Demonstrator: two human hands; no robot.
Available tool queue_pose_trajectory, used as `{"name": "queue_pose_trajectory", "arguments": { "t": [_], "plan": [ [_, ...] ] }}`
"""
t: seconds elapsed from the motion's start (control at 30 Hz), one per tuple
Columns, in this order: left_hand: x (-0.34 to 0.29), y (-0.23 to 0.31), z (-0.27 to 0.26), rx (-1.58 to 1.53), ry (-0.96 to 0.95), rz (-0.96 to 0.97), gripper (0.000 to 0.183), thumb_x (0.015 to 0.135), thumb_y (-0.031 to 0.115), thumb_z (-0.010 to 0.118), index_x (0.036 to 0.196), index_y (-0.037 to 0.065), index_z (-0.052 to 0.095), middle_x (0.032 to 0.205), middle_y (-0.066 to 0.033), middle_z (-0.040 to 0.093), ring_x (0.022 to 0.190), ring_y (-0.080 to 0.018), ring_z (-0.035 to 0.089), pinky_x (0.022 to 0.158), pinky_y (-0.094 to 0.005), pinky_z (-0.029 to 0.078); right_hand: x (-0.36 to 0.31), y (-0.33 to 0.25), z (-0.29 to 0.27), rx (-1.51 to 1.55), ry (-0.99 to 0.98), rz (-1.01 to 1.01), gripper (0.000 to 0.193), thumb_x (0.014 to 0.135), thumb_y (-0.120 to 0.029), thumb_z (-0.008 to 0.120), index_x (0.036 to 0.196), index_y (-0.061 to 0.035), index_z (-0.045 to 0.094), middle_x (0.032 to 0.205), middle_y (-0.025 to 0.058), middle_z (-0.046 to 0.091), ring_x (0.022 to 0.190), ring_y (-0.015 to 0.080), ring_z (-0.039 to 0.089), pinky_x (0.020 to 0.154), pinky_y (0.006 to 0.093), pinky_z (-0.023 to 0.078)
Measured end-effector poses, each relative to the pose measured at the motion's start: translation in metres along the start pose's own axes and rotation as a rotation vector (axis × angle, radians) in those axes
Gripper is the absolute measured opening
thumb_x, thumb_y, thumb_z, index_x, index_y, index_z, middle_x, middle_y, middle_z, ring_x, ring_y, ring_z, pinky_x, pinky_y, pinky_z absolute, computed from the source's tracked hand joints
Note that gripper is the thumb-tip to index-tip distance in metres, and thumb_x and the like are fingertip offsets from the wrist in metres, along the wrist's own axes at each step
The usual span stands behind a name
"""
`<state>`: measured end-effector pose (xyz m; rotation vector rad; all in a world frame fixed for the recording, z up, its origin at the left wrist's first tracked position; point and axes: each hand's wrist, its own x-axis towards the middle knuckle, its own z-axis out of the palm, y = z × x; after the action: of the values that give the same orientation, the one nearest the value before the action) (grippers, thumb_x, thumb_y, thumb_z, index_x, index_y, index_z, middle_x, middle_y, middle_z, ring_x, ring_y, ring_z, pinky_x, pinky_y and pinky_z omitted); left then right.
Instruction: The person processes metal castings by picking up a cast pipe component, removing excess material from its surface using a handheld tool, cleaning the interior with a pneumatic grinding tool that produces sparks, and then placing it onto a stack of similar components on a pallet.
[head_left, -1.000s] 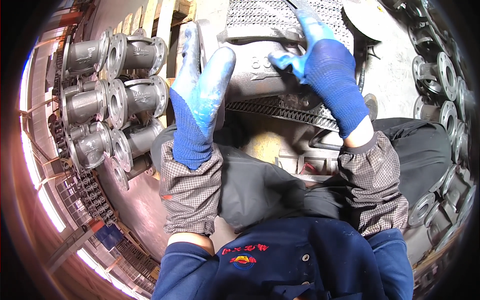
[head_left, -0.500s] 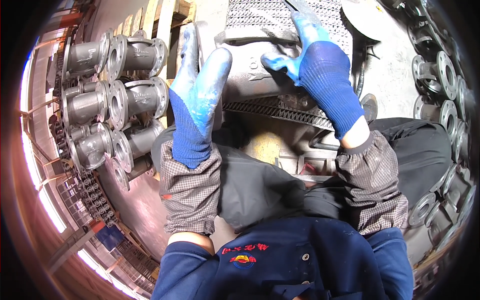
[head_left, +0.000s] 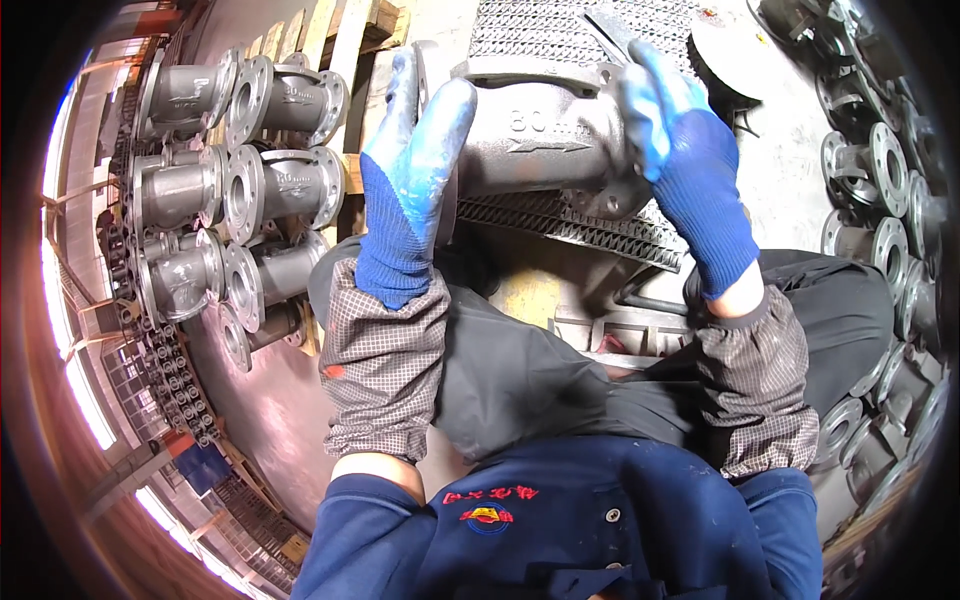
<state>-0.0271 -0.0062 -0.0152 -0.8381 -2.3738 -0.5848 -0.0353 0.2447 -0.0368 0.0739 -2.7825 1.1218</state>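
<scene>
A grey cast-metal flanged valve body (head_left: 545, 150) lies crosswise on a perforated metal grating in front of me, with raised markings and an arrow on its side. My left hand (head_left: 415, 150), in a blue coated glove, grips its left flange, thumb on the near side and fingers beyond. At the right flange is my right hand (head_left: 665, 115), gloved alike, its fingers slightly blurred. A flat metal tool (head_left: 607, 36) with a narrow blade sticks out past its fingertips. How the tool sits in the palm is hidden.
Similar flanged valve bodies (head_left: 285, 190) are stacked on the left by a wooden pallet (head_left: 345, 60). More castings (head_left: 890, 170) line the right side. The grating (head_left: 540, 30) extends beyond the workpiece, beside a pale round disc (head_left: 728, 50). A metal frame (head_left: 620, 330) lies between my legs.
The right hand has moved right, from over the valve body's side to its right flange, uncovering the markings. Its thumb was spread and now lies near the fingers. The left hand keeps its hold.
</scene>
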Motion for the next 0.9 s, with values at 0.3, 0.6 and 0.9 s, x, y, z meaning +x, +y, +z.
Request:
{"name": "queue_pose_trajectory", "arguments": {
  "t": [0.3, 0.6, 0.9],
  "plan": [
    [-0.001, 0.000, 0.000, 0.038, 0.041, 0.022, 0.050, 0.080, -0.004, 0.062, 0.127, 0.012, 0.057, 0.123, -0.0326, 0.055, 0.113, -0.0485, 0.056, 0.093, -0.0455, 0.049, -0.043, -0.005, 0.010, 0.368, 0.011, -0.324, 0.033, 0.082, -0.004, 0.064, 0.114, -0.0124, 0.068, 0.088, 0.0114, 0.067, 0.071, 0.0244, 0.066, 0.065, 0.0305, 0.053],
    [0.003, 0.007, -0.003, -0.009, 0.035, -0.020, 0.049, 0.080, -0.003, 0.064, 0.126, 0.014, 0.058, 0.123, -0.0312, 0.056, 0.116, -0.0469, 0.055, 0.097, -0.0439, 0.046, -0.041, -0.008, 0.011, 0.167, -0.071, -0.337, 0.042, 0.081, 0.000, 0.064, 0.120, -0.0146, 0.066, 0.088, 0.0111, 0.068, 0.075, 0.0235, 0.065, 0.069, 0.0306, 0.052],
    [0.002, 0.004, -0.001, 0.071, 0.024, 0.027, 0.042, 0.081, -0.005, 0.061, 0.122, 0.004, 0.058, 0.128, -0.0349, 0.050, 0.115, -0.0442, 0.057, 0.090, -0.0401, 0.052, -0.040, -0.007, 0.007, 0.021, -0.092, -0.379, 0.055, 0.075, 0.002, 0.064, 0.127, -0.0179, 0.061, 0.088, 0.0106, 0.067, 0.075, 0.0246, 0.064, 0.068, 0.0319, 0.052]
  ]
}}
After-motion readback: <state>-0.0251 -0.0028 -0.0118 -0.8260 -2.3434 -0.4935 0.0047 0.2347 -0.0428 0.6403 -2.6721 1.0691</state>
